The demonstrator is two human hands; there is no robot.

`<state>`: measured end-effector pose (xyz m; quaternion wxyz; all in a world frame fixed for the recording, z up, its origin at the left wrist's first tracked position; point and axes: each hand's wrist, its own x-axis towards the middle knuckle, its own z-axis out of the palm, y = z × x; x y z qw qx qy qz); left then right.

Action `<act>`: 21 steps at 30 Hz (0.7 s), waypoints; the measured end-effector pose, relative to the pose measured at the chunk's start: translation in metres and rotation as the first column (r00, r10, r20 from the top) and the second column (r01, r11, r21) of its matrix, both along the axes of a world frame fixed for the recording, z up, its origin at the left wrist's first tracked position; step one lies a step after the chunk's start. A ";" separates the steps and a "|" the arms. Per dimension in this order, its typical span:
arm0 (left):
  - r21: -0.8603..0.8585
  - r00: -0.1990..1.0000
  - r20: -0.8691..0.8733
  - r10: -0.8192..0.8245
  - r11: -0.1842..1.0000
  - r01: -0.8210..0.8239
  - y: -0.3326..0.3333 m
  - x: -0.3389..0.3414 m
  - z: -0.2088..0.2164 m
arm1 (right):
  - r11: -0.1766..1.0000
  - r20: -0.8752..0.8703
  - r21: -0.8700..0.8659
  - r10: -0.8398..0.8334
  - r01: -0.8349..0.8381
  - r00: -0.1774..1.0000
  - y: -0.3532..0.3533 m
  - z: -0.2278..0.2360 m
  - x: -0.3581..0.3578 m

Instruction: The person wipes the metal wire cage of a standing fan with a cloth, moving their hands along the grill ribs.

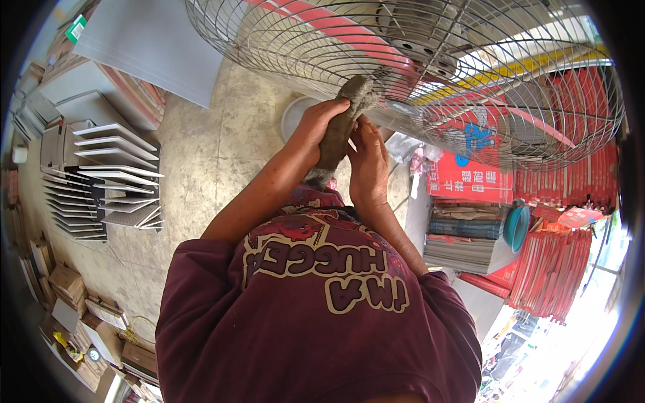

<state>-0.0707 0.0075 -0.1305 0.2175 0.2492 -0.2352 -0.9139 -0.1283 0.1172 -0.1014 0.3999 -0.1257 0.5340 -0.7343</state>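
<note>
Upright in front of my chest is a long, grey-brown dusty strip (334, 141) with fuzzy grey lint at its upper end. It looks like dirty cloth, but its exact kind I cannot make out. My left hand (316, 127) is closed around its left side, thumb pressed on the front. Along the other edge my right hand (369, 164) holds it with bent fingers, partly hidden behind it. The strip's top overlaps the lower rim of a large wire-cage fan (430, 74) in the picture; whether they touch I cannot tell. Pink-red blades (342, 32) show through the cage.
On the left, a rack of tilted panels (117, 174) stands on the concrete floor (201, 181), below a large grey sheet (158, 47). Red cartons (470, 178) and stacked red-edged packs (551, 269) fill the right. Boxes (67, 282) line the lower left.
</note>
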 end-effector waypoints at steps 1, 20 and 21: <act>0.003 1.000 0.000 0.001 1.000 -0.001 -0.001 0.003 0.002 | 1.000 -0.002 0.001 0.012 -0.012 1.000 0.000 0.000 0.001; -0.096 0.955 0.009 0.298 0.950 -0.296 -0.018 0.047 0.040 | 0.992 -0.062 0.059 0.116 -0.112 0.991 -0.010 0.014 0.018; -0.095 0.950 0.002 0.312 0.946 -0.310 -0.016 0.049 0.046 | 0.992 -0.075 0.055 0.119 -0.115 0.990 -0.009 0.016 0.019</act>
